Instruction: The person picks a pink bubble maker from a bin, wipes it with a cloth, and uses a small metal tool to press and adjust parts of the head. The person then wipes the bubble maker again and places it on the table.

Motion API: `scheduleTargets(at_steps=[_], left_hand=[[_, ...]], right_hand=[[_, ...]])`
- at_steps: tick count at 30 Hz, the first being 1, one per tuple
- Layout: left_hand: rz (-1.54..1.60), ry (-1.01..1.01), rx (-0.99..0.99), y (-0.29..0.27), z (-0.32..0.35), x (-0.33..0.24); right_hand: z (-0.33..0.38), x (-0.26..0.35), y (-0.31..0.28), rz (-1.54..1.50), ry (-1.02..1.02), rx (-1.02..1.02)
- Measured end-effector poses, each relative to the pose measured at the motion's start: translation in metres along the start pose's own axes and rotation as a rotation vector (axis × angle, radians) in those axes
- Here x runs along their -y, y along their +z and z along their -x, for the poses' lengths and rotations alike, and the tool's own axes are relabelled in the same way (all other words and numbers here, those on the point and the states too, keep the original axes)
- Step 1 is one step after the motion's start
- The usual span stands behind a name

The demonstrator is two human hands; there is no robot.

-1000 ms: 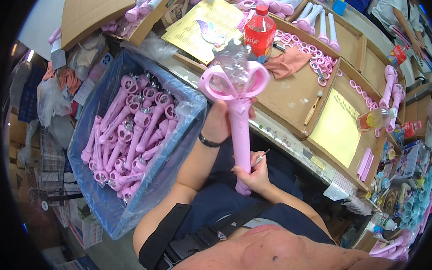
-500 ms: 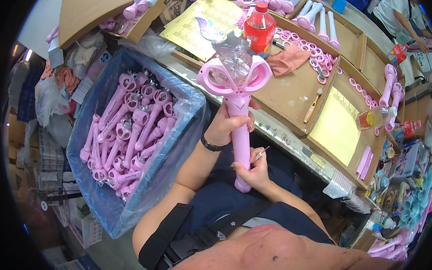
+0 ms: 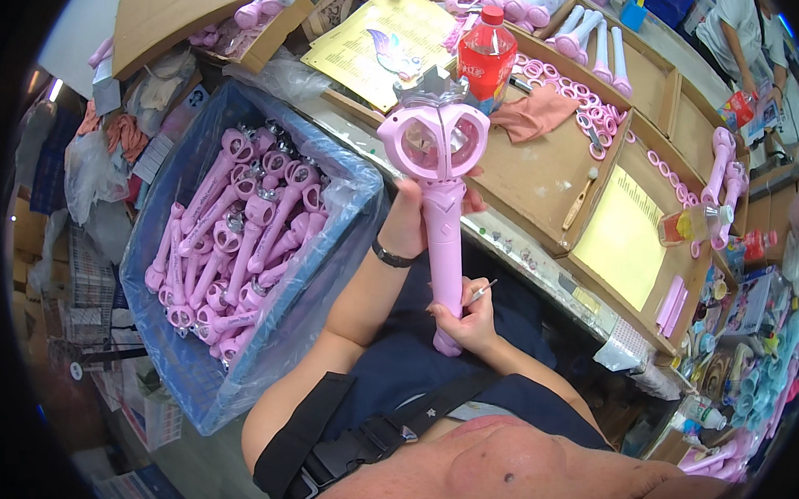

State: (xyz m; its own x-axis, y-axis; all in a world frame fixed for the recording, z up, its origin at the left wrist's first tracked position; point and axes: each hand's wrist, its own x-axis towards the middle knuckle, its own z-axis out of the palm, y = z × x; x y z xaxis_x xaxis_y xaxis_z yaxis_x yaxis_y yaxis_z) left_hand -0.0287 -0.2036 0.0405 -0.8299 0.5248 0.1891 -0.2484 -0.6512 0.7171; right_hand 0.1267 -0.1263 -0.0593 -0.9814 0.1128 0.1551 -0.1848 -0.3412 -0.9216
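A pink wand [image 3: 445, 243] is being held over the lap, mid-view, its silver crown [image 3: 435, 90] aimed at twelve o'clock, its butt at six; the neck is backed by the left hand [image 3: 404, 223], fingertips showing past the far edge at two o'clock, though how tightly it is gripped cannot be told; down at five o'clock the lower handle is firmly pinched by the right hand [image 3: 469, 324], a thin tool [image 3: 480, 294] being tucked among the same fingers, probably so that it need not be laid aside; the wand seems to be steadied at both ends so that its front can be viewed squarely; out at nine o'clock, similar wands [image 3: 240, 229] are heaped in a blue lined crate [image 3: 150, 341], perhaps placed there for easy reach; at one o'clock a red bottle [image 3: 486, 64] is stood just beyond the crown; at two, a cloth [image 3: 536, 113] is laid beside loose pink rings [image 3: 602, 111], apparently penned in by the cardboard tray [image 3: 514, 179]; towards three, a yellow sheet [image 3: 626, 237] is spread flat, a small brush [image 3: 582, 195] being rested nearby.
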Motion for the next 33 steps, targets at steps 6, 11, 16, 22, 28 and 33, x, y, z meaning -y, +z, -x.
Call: scheduleTargets(at_steps=[6, 11, 16, 22, 28, 33], left_hand=[[-0.098, -0.155, 0.035, -0.005, 0.015, 0.008], [-0.067, -0.14, 0.05, -0.004, 0.015, 0.009], [-0.008, 0.11, -0.025, -0.004, -0.002, 0.003], [0.009, 0.142, -0.274, -0.02, -0.033, -0.022], [0.096, 0.192, -0.263, -0.026, -0.033, -0.034], [0.133, 0.182, -0.25, -0.038, -0.038, -0.038]], right_hand=[[-0.004, -0.001, -0.002, -0.058, -0.01, -0.002], [-0.002, 0.0, -0.001, -0.019, 0.002, -0.02], [-0.006, 0.012, -0.001, -0.094, 0.041, 0.056], [-0.007, 0.039, -0.02, 0.264, 0.094, 0.257], [-0.001, 0.04, -0.02, 0.272, -0.097, 0.194], [0.002, 0.036, -0.02, -0.033, -0.075, 0.059]])
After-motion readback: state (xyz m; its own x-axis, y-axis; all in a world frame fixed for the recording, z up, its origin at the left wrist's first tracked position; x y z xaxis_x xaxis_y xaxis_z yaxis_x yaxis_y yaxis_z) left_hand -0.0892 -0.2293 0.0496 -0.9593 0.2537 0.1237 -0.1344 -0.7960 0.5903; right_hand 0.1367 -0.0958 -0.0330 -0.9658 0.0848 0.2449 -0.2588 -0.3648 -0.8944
